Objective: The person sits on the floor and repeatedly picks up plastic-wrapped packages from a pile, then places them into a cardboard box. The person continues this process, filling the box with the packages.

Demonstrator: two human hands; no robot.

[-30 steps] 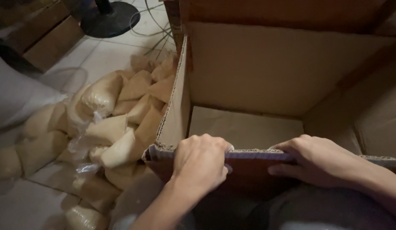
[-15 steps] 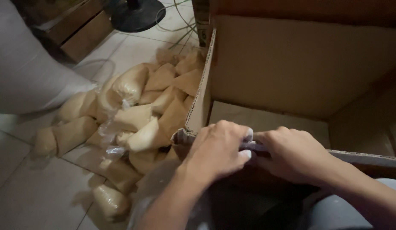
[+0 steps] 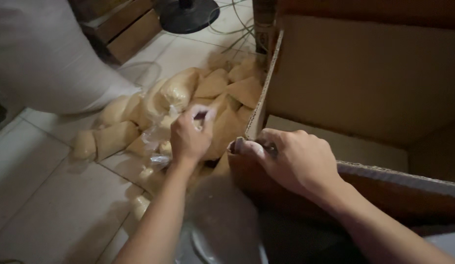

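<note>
Left hand has a closed grip on the clear top of a tan filled bag in the pile of pouches on the tiled floor, left of the box. Right hand clamps the near corner of the open brown cardboard box. Risk: thin plastic may tear or slip and spill. White sack upper left; no labels visible.

Head view, looking down. The left hand closes its grip on the clear plastic of one bag in a pile of tan filled bags lying on the tiled floor. The right hand grips the near corner of an open cardboard box. A dark round stand base, possibly a fan's, sits beyond the pile.
</note>
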